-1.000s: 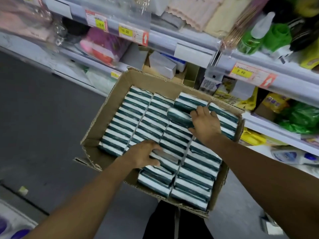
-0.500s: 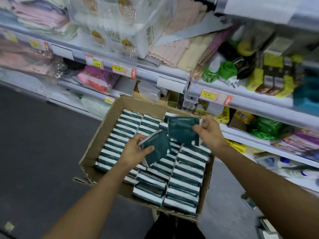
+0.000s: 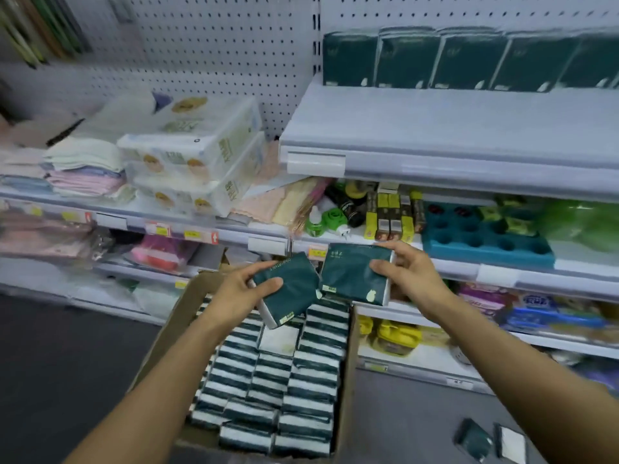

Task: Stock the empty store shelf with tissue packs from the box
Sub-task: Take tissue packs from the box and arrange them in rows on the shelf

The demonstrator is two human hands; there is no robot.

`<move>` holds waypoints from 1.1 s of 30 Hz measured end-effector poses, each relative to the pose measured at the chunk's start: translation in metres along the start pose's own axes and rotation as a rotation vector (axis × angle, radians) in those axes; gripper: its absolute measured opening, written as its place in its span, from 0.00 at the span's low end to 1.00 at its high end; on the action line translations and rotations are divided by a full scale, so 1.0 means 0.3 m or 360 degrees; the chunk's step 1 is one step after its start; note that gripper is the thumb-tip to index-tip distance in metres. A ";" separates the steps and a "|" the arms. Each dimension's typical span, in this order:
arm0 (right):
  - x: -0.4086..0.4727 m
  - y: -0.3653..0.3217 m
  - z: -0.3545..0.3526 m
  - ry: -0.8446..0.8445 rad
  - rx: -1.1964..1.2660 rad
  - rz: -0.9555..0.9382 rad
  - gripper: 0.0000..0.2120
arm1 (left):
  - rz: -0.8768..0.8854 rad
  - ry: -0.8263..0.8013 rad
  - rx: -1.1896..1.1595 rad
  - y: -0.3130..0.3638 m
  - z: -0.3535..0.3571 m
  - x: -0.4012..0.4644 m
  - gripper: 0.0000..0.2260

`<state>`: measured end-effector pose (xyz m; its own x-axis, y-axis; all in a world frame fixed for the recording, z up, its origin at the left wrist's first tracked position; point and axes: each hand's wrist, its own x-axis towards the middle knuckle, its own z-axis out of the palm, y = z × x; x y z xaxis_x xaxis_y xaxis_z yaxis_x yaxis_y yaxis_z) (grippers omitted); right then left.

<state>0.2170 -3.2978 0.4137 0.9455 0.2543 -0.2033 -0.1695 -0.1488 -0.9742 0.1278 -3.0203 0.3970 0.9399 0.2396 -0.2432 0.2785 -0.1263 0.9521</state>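
We've lifted two packs clear of the box [image 3: 160, 349] since a second ago: left hand [image 3: 234, 289] grips the left pack [image 3: 288, 293], right hand [image 3: 405, 276] grips the right pack [image 3: 355, 276]. View now faces the shelf [image 3: 435, 128], far right; placing comes next, we judge.

One camera only, worn on my head, looking forward and slightly down. The open brown cardboard box [image 3: 160, 349] sits close beneath it; the pale grey metal store shelf [image 3: 435, 128] rises just beyond the box, facing me.
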 end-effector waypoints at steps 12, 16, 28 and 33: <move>-0.213 -0.266 -0.744 -0.0015 -0.0363 -0.0475 0.13 | 0.0388 0.0051 0.0203 0.394 0.598 -0.136 0.11; -0.259 -0.358 -1.021 0.0065 -0.0306 -0.0554 0.13 | 0.0505 -0.0021 0.0223 0.542 0.813 -0.150 0.13; -0.109 -0.465 -1.494 0.0741 -0.0637 -0.0955 0.16 | 0.0710 0.0021 0.0117 0.906 1.178 -0.038 0.09; -0.007 -0.419 -1.536 0.0640 -0.0898 -0.0937 0.17 | 0.0700 0.0073 0.0092 0.956 1.241 0.066 0.09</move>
<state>0.3646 -3.7200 0.5814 0.8797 0.1001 0.4648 0.4329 -0.5730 -0.6959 0.2997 -3.4102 0.5963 0.9621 0.1931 0.1924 -0.1342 -0.2789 0.9509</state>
